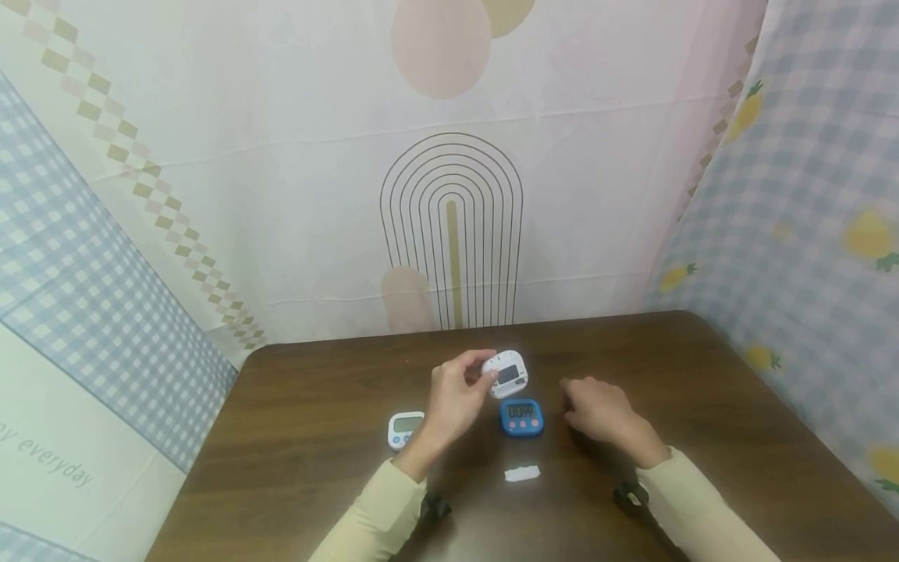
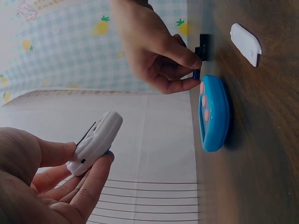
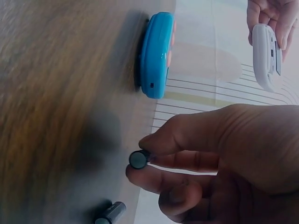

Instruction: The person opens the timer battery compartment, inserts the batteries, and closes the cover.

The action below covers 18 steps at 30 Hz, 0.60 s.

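Dark wood-grain tabletop (image 1: pixel 316 390) against patterned cloth hangings (image 1: pixel 309 195) — blue timer (image 1: pixel 522 417) taken as reference.
Left hand (image 1: pixel 455 396): thumb and fingers grip a white timer (image 1: pixel 507 375) by its edge, raised off the surface just beyond the blue timer, rear face with dark rectangular patch turned toward the person. Right hand (image 1: pixel 600 407): thumb and a finger pinch a small cylindrical battery (image 3: pixel 138 159), to the right of the blue timer. Second cell (image 3: pixel 111 213) on the tabletop, farther right of the blue timer. White cover piece (image 1: pixel 522 474) lies on the near side of the blue timer — well apart from it, to its left, sits a third timer (image 1: pixel 406 429), partly hidden by the left arm.
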Available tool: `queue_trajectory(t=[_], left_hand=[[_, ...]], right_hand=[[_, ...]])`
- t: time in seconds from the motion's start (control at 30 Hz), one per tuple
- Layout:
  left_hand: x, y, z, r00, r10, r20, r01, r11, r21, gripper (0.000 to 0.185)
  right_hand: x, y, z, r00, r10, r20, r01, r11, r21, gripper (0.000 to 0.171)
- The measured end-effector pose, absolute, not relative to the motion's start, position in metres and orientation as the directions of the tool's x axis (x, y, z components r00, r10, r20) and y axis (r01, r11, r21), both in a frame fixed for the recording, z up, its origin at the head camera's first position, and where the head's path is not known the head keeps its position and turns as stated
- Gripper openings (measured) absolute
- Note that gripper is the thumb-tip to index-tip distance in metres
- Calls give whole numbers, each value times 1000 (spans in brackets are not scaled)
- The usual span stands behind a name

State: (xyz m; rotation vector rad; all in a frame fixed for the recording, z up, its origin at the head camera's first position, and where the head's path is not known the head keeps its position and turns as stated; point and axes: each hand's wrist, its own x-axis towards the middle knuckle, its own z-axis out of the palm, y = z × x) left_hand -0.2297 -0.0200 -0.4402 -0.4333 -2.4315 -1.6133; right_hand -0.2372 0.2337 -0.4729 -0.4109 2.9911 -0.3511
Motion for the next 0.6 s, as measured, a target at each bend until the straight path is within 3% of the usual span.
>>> queue_trajectory(t=[0.6], left_hand=[[-229,-19,-441,-940,141,311,341,361,868,28]], right_hand=[[-236,228,-472,-952,-305,-35,-273,894,-355,15]])
